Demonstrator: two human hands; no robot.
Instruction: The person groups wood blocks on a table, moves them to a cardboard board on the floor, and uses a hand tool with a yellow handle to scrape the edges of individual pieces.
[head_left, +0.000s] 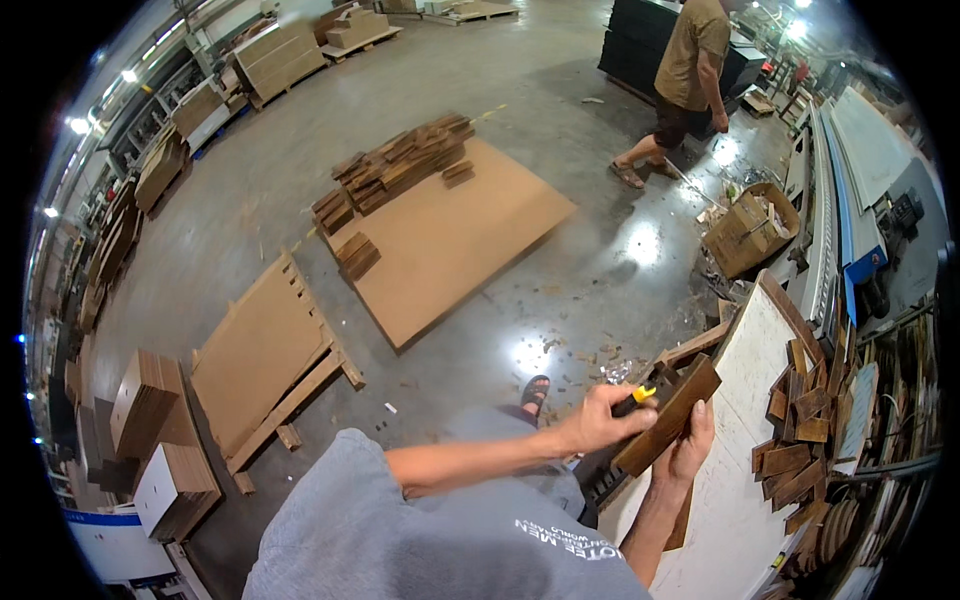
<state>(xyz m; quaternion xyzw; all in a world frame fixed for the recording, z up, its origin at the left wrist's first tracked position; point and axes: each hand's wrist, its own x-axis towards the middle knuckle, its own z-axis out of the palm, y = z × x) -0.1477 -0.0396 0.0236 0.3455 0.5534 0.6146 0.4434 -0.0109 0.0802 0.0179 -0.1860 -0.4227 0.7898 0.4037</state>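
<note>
A dark brown wooden board [668, 420] is held up at a slant over the white-topped bench on my right. My right hand [688, 440] grips its right edge from below, thumb and fingers wrapped round it. My left hand [606, 418] is closed on a small black and yellow tool [633, 401], which looks like a utility knife; no blade can be made out. That hand is at the board's left side, the tool's yellow end close to its face. Behind the board lie more brown wooden pieces [690, 345], partly hidden.
Brown boards [405, 160] are stacked on a large tan panel [470, 250] on the floor. Loose wooden blocks [800, 440] crowd the white bench top [735, 400]. Beyond are a scrap-filled carton [750, 230] and a walking person [690, 70]. Wood scraps litter the floor.
</note>
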